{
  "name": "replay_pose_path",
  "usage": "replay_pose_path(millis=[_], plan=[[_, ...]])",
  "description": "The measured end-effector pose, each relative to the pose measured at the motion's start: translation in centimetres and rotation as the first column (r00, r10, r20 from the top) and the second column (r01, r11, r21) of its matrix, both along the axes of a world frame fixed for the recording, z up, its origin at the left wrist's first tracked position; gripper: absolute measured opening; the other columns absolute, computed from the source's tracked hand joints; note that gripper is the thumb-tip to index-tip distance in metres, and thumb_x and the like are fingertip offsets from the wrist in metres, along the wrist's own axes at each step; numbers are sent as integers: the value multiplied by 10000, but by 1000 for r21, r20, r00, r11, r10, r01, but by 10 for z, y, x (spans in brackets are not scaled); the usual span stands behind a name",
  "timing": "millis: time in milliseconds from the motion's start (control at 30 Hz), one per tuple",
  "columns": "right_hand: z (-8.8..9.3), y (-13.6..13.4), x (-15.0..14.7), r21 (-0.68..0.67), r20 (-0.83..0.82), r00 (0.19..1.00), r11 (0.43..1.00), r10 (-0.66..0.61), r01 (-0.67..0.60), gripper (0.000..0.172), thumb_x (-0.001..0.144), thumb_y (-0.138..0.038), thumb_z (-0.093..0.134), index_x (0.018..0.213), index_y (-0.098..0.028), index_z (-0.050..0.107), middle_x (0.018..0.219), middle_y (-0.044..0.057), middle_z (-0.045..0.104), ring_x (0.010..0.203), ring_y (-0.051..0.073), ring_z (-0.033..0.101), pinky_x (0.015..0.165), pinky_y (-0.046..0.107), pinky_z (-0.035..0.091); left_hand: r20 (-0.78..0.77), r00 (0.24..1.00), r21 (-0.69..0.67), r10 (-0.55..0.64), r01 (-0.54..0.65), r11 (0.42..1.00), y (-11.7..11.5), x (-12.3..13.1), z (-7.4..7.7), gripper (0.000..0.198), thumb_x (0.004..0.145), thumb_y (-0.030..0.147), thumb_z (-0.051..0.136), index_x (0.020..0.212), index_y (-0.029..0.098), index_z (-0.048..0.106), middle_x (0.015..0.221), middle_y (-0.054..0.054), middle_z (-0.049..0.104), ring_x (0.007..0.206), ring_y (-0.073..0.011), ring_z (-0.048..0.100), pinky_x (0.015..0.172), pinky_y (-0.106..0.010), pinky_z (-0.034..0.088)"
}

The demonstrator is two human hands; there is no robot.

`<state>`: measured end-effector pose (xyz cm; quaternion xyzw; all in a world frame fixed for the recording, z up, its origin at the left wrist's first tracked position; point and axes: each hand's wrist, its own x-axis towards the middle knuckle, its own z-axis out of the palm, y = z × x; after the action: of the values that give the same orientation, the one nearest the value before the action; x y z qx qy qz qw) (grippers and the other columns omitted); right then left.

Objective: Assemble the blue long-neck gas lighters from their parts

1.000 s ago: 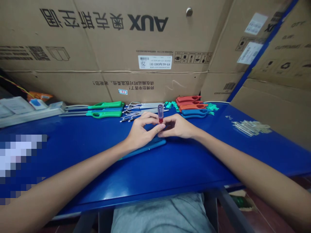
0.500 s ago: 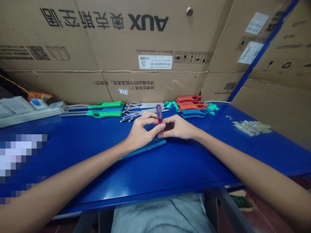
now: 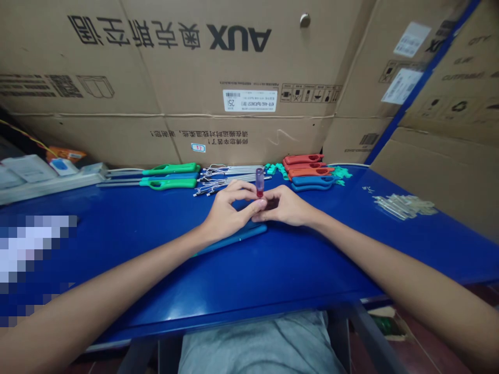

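Table (image 3: 312,270): blue; the work is centred on it.
Blue casing (image 3: 237,240): laid on the table, partly covered by the left hand (image 3: 230,210).
Left hand: narrowly curled at the screwdriver (image 3: 259,179); exact hold cannot be told.
Right hand (image 3: 287,205): fingertips brought close opposite; hold likewise hidden.
Screwdriver: supported near upright between the hands; slight lean now straightened, steadying judged.

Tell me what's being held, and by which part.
A screwdriver, at the red lower end of its purple handle, where the left hand and right hand meet; which hand grips is unclear.
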<state>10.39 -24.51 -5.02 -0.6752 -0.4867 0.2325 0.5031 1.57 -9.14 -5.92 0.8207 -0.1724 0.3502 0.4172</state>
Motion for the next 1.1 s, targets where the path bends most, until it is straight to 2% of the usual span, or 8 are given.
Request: replay_pose_path(millis=[167, 300, 400, 633, 833, 1100], plan=[[-5, 2, 0, 20, -10, 999, 999, -31, 32, 329, 603, -367, 808, 717, -107, 641, 669, -11, 576, 654, 110, 499, 610, 244, 410, -6, 1000, -15, -11, 11, 1000, 0, 0, 0, 91, 786, 278, 696, 749, 198, 717, 888, -49, 689, 866, -178, 614, 830, -376, 482], [2, -1, 3, -13, -7, 998, 998, 65, -65, 303, 642, -335, 782, 821, -112, 682, 745, 7, 637, 699, 130, 548, 679, 272, 449, -20, 1000, -14, -9, 9, 1000, 0, 0, 1, 102, 786, 279, 693, 734, 192, 707, 888, -57, 691, 862, -182, 613, 837, -385, 485], [7, -4, 6, -56, -11, 994, 993, 107, -108, 257, 689, -330, 735, 826, -115, 709, 734, 7, 648, 684, 134, 551, 683, 283, 445, -30, 999, -12, -18, 17, 1000, -1, -1, 2, 118, 781, 290, 695, 714, 192, 692, 870, -56, 691, 860, -184, 613, 828, -381, 494], [4, -3, 5, -37, -7, 998, 998, 57, -57, 260, 654, -332, 754, 763, -104, 689, 696, -6, 607, 663, 119, 512, 687, 281, 428, -76, 996, -23, -41, 39, 999, -1, -1, 1, 153, 789, 314, 682, 719, 178, 674, 848, -66, 688, 849, -184, 616, 792, -355, 501], [-1, 3, 2, 5, -4, 1000, 1000, 2, -2, 354, 583, -384, 801, 643, -117, 576, 629, -36, 501, 629, 97, 442, 596, 232, 382, -91, 995, -78, -32, 25, 997, -1, 0, 2, 165, 769, 327, 694, 735, 168, 671, 837, -70, 680, 809, -174, 617, 741, -324, 507], [3, -2, 5, -2, 24, 994, 994, 105, -105, 311, 672, -363, 745, 816, -101, 658, 727, 3, 595, 674, 116, 499, 647, 247, 414, -130, 991, -87, -15, 4, 996, -1, -1, 4, 219, 777, 366, 675, 694, 167, 639, 804, -56, 659, 756, -156, 606, 721, -304, 501]])
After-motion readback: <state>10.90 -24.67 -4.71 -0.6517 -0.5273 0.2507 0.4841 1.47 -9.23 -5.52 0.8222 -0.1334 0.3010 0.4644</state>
